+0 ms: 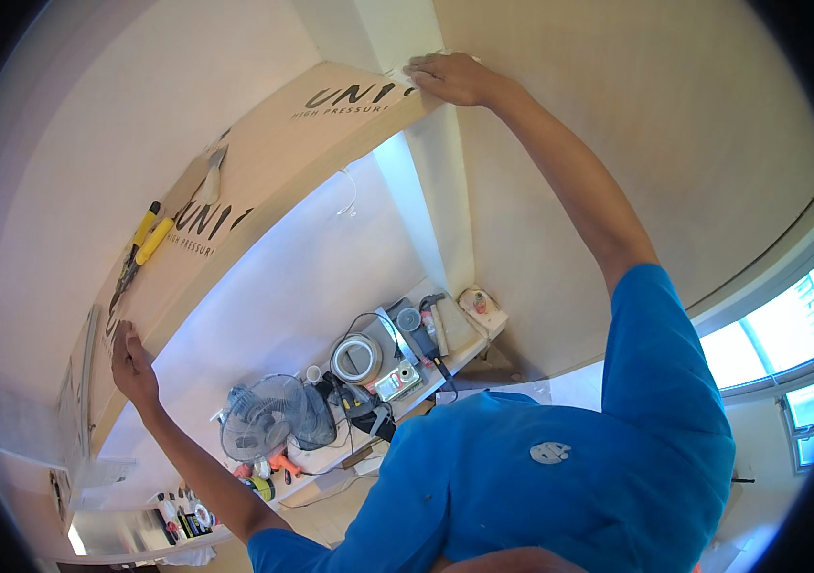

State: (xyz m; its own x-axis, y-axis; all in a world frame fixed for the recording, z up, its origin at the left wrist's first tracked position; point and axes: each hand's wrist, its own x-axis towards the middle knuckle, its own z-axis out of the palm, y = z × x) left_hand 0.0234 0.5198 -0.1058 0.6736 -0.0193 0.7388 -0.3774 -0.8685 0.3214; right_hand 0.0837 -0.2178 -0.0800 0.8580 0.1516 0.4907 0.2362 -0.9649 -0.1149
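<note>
Right hand [452, 79] at black-lettered board [268, 134]

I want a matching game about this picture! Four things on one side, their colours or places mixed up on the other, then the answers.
Things:
1. Pliers
2. Fan
3. Left hand
4. Right hand

Colours or places:
A. on the board, close to the pliers
B. partly yellow
C. at the end of the board away from the pliers
D. grey

Right pairs: 1-B, 2-D, 3-A, 4-C.
</note>
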